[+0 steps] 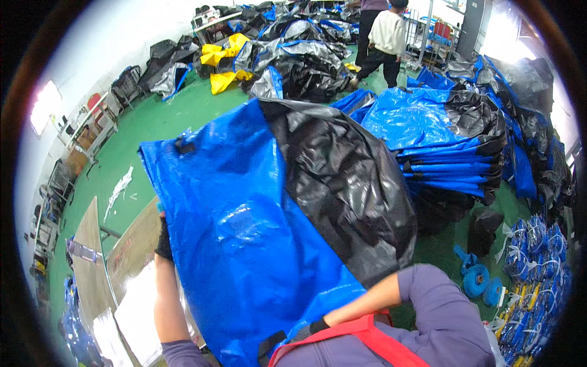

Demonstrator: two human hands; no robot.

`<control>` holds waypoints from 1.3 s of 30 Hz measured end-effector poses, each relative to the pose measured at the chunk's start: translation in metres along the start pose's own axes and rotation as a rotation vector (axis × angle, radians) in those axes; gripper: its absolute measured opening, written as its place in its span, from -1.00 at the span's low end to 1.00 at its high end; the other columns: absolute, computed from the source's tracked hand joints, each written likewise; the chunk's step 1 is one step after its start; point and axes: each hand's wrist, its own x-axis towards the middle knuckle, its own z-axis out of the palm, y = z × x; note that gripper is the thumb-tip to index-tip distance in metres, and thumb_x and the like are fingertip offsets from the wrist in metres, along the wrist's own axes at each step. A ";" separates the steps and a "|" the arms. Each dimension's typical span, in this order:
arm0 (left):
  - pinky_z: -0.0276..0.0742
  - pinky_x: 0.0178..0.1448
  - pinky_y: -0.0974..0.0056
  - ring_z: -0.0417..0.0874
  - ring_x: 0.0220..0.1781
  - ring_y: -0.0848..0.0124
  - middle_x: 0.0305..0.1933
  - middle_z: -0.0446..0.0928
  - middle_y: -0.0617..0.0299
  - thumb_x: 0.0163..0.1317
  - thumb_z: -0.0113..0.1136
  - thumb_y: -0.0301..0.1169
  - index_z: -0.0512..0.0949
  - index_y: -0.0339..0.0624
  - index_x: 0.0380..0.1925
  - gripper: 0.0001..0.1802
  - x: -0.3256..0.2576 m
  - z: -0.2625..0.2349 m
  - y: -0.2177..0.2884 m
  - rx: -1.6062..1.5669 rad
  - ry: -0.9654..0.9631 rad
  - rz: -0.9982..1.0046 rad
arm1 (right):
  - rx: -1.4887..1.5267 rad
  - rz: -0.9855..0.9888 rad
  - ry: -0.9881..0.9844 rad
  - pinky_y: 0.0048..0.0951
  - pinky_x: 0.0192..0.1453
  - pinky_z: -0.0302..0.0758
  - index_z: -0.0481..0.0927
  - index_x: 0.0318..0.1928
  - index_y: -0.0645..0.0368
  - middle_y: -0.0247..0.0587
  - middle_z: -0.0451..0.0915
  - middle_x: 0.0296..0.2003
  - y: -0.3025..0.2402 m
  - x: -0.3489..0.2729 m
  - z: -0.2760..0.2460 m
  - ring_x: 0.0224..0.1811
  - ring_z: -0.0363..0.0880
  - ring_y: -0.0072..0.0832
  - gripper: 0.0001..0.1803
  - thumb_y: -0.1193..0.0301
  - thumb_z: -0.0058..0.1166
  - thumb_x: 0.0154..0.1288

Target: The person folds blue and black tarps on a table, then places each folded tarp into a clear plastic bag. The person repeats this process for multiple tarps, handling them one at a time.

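A large blue and black tarpaulin sheet (232, 202), glossy and creased, spreads in front of me from my waist up to the far side. Its left part is blue, and the bulging right part is black. At its left edge, my left hand (164, 241) in a dark glove is closed on the border; most of its fingers are behind the sheet. Close to my body, my right hand (309, 330), gloved too, is closed on the near edge beside a short black strap (271, 347). The right fingertips are partly hidden.
A tall stack of folded blue and black sheets (440, 153) stands to the right. Blue tape rolls (476, 281) and tied blue bundles (535, 263) lie at the lower right. Left is a worktable (131, 244). Tarpaulin heaps (306, 58) and two people (386, 37) are farther off.
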 end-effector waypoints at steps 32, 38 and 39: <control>-0.23 0.40 -0.47 -0.02 0.49 -0.27 0.52 -0.04 -0.11 0.08 0.01 0.35 0.20 0.29 0.39 -0.11 0.108 0.138 -0.111 1.681 0.235 0.428 | -1.392 0.751 0.822 -0.11 -0.02 0.54 0.41 0.26 0.05 0.06 0.63 -0.13 -0.098 0.083 -0.401 -0.15 0.63 -0.04 -0.45 0.24 0.01 0.25; 0.13 0.47 0.04 0.26 0.41 0.03 0.39 0.28 -0.04 0.24 0.09 0.01 0.33 -0.05 0.30 -0.32 0.037 -0.021 -0.111 1.732 0.184 0.179 | -1.521 -0.073 0.407 -0.10 0.21 0.45 0.50 0.19 -0.07 -0.10 0.61 0.01 -0.019 -0.053 -0.300 0.07 0.58 -0.19 -0.55 0.34 -0.08 0.27; 0.11 0.47 0.03 0.26 0.41 0.04 0.40 0.26 -0.04 0.26 0.08 0.00 0.32 -0.06 0.30 -0.33 0.002 -0.054 -0.105 1.767 0.355 0.049 | -1.471 -0.073 0.425 -0.11 0.29 0.39 0.50 0.19 -0.12 -0.11 0.59 0.03 -0.005 -0.072 -0.294 0.11 0.55 -0.18 -0.54 0.34 -0.07 0.25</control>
